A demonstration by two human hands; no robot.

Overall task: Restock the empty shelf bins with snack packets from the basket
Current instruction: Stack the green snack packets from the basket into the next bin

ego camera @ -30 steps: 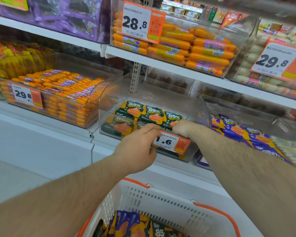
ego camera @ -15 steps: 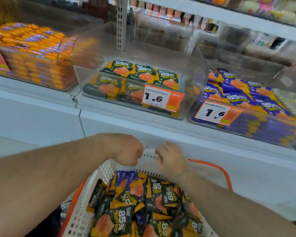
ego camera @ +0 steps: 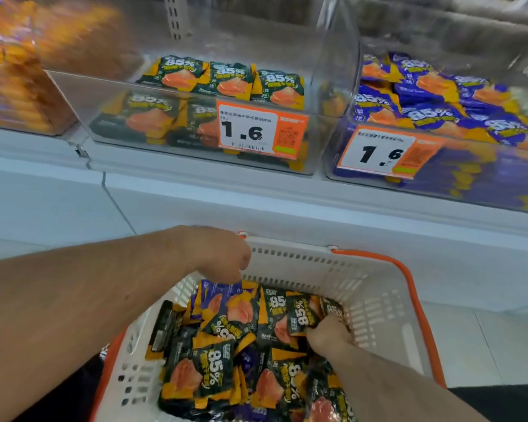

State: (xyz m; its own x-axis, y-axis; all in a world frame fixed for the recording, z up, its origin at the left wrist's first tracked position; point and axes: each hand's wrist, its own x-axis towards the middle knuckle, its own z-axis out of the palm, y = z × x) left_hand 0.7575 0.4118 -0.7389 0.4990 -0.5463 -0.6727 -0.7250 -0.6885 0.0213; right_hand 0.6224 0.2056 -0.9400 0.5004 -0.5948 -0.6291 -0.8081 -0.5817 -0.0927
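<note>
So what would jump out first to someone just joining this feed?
The white basket with orange handles, bottom centre, heaped with dark green snack packets, both hands in it: left hand at the far rim, right hand in the pile. Above, two orange 1.6 price tags front clear shelf bins.

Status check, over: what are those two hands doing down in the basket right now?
Left hand over the basket, grip unclear. Right hand deep among green snack packets, grip hidden. Green bin part filled. Nothing blocking.
</note>
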